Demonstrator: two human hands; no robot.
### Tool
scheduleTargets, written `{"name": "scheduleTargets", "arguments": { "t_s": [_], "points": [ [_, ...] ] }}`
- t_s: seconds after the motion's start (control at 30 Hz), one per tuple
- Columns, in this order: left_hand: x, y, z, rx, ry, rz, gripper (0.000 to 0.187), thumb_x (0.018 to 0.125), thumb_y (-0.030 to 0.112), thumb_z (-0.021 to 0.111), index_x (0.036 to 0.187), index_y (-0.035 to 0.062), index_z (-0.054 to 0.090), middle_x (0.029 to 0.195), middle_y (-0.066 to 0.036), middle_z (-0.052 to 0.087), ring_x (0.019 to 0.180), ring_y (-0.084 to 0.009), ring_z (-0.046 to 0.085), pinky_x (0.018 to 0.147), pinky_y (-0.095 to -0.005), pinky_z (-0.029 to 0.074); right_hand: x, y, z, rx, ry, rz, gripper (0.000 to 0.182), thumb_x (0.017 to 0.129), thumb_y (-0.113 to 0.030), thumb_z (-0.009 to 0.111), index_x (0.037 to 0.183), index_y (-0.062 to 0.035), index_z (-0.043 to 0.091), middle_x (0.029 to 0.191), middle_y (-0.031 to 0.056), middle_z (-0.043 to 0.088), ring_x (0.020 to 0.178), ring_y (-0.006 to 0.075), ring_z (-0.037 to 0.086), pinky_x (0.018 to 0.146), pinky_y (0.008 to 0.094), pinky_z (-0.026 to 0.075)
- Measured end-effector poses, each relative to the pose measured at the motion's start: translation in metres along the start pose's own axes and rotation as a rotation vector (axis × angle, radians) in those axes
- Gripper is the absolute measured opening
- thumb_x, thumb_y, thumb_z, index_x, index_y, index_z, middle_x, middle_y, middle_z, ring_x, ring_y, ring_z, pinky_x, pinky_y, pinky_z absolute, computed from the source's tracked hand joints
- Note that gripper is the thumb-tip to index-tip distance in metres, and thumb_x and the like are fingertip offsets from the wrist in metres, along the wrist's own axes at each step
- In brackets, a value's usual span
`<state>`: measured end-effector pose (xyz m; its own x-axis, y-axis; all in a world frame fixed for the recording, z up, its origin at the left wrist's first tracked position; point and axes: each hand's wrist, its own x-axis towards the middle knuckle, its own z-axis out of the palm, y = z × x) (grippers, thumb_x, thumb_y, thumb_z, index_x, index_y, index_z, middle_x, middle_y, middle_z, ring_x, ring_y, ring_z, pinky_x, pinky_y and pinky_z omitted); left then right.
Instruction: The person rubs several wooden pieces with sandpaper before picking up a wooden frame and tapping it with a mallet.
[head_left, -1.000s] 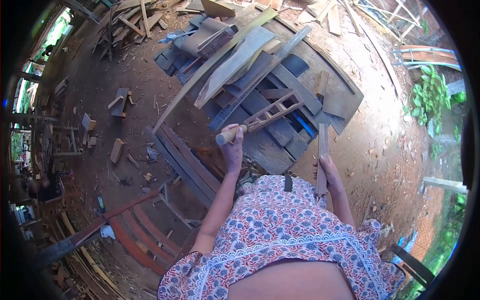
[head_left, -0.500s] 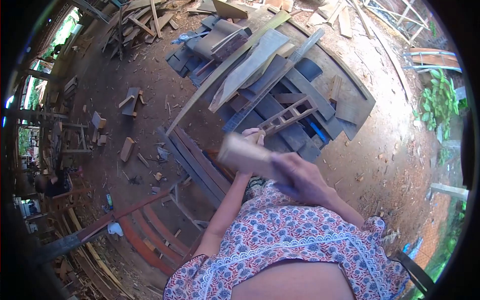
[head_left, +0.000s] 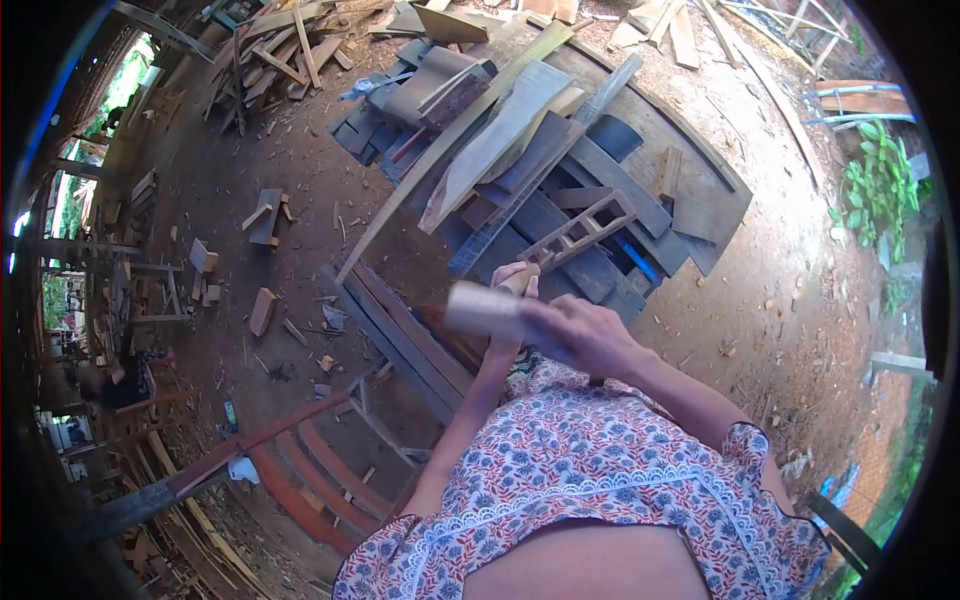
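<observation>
Two bare hands work close together near the middle of the view, taken as the clock's centre. The right hand (head_left: 592, 326) is closed round a blurred wooden bar (head_left: 488, 311), whose blunt end juts towards nine o'clock, across the near side of the left hand (head_left: 508, 277). That left hand is curled about a wooden handle (head_left: 521, 280), mostly hidden, so I cannot tell whether bar and handle touch. Just beyond, towards two o'clock, an openwork wood frame (head_left: 585, 242) lies over dark boards (head_left: 585, 275) on the table (head_left: 690, 125). Loose planks run to the table's edges, and one long strip (head_left: 405, 190) reaches past the left edge to a stack of beams (head_left: 410, 340) at eight o'clock, which hems in the left forearm. A red-brown slatted frame (head_left: 318, 480) crowds seven o'clock. Room is freer at three o'clock, where chip-strewn floor (head_left: 750, 330) stretches from the table's near corner out towards a leafy plant (head_left: 875, 190). More floor spreads at ten o'clock, broken by a small wooden stool (head_left: 265, 217), with a block (head_left: 263, 312) lying at nine.
</observation>
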<state>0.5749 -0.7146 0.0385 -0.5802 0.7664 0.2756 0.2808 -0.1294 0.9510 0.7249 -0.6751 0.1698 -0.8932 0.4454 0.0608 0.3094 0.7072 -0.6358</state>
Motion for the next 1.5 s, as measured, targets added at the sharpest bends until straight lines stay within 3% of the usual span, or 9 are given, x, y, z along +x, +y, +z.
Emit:
{"name": "scheduleTargets", "arguments": {
  "t_s": [0.1,0.2,0.3,0.93,1.0,1.23,1.37,1.4,1.5],
  "points": [
    [0.001,0.014,-0.014,-0.041,-0.072,-0.171,0.024,0.086,0.006,0.060,0.107,0.0011,0.052,0.095,-0.006,0.057,0.088,-0.0118,0.053,0.079,-0.0277,0.045,-0.008,0.001,0.001,-0.009,0.025,0.233,0.068,0.076,-0.019,0.066,0.136,-0.0186,0.036,0.100,0.0140,0.055,0.085,0.0292,0.059,0.072,0.0381,0.051],
    [-0.009,-0.011,-0.029,-0.116,0.045,-0.337,0.026,0.088,0.010,0.059,0.111,0.0001,0.052,0.103,-0.011,0.057,0.087,-0.0135,0.057,0.075,-0.0257,0.049,-0.013,-0.015,-0.011,0.046,0.052,0.138,0.067,0.075,-0.021,0.067,0.135,-0.0186,0.038,0.099,0.0133,0.055,0.087,0.0285,0.059,0.072,0.0380,0.050],
    [-0.008,0.006,-0.032,-0.136,0.144,-0.170,0.024,0.086,0.008,0.061,0.107,-0.0006,0.053,0.104,-0.010,0.057,0.088,-0.0164,0.058,0.076,-0.0258,0.050,-0.016,-0.022,-0.008,0.052,0.002,0.059,0.070,0.073,-0.023,0.068,0.136,-0.0197,0.037,0.103,0.0129,0.055,0.093,0.0285,0.058,0.075,0.0384,0.050],
    [0.004,0.012,-0.012,0.044,0.032,-0.042,0.024,0.083,0.008,0.064,0.104,0.0030,0.054,0.100,-0.008,0.055,0.089,-0.0164,0.054,0.079,-0.0290,0.046,-0.007,-0.020,0.005,0.101,0.146,-0.048,0.069,0.073,-0.024,0.070,0.134,-0.0180,0.039,0.103,0.0133,0.055,0.089,0.0281,0.059,0.071,0.0379,0.051],
    [0.003,0.021,-0.013,0.048,0.008,0.040,0.023,0.084,0.010,0.065,0.103,0.0026,0.054,0.097,-0.008,0.055,0.088,-0.0177,0.054,0.078,-0.0294,0.045,-0.009,-0.002,0.019,0.037,0.108,0.171,0.071,0.073,-0.022,0.069,0.136,-0.0210,0.037,0.099,0.0116,0.055,0.085,0.0264,0.059,0.071,0.0359,0.051],
    [0.001,0.008,-0.009,0.104,-0.009,-0.006,0.023,0.081,0.007,0.066,0.100,0.0001,0.056,0.093,-0.009,0.058,0.085,-0.0211,0.057,0.076,-0.0320,0.047,-0.009,-0.019,-0.009,0.078,0.186,0.001,0.071,0.073,-0.022,0.069,0.136,-0.0187,0.037,0.100,0.0122,0.055,0.088,0.0270,0.058,0.073,0.0368,0.050],
    [-0.004,-0.009,-0.017,0.270,-0.091,0.050,0.025,0.081,0.008,0.064,0.104,-0.0011,0.058,0.101,-0.013,0.059,0.092,-0.0268,0.058,0.080,-0.0370,0.046,-0.014,0.001,0.012,0.115,0.078,0.247,0.070,0.073,-0.022,0.069,0.135,-0.0137,0.037,0.104,0.0154,0.055,0.092,0.0305,0.058,0.077,0.0378,0.049],
    [-0.009,-0.019,-0.018,0.055,-0.096,-0.033,0.027,0.082,0.009,0.063,0.106,-0.0010,0.058,0.104,-0.014,0.060,0.095,-0.0285,0.058,0.081,-0.0384,0.046,-0.017,-0.001,0.008,0.129,0.053,0.293,0.068,0.074,-0.023,0.067,0.135,-0.0135,0.037,0.103,0.0160,0.056,0.092,0.0304,0.058,0.076,0.0376,0.049],
    [-0.006,0.002,-0.018,0.246,-0.172,0.073,0.025,0.082,0.008,0.064,0.105,-0.0002,0.058,0.103,-0.014,0.059,0.094,-0.0285,0.058,0.081,-0.0378,0.046,-0.025,-0.008,-0.004,0.132,0.099,0.227,0.069,0.074,-0.022,0.068,0.135,-0.0137,0.037,0.103,0.0159,0.056,0.091,0.0315,0.059,0.075,0.0380,0.050]
  ]
}}
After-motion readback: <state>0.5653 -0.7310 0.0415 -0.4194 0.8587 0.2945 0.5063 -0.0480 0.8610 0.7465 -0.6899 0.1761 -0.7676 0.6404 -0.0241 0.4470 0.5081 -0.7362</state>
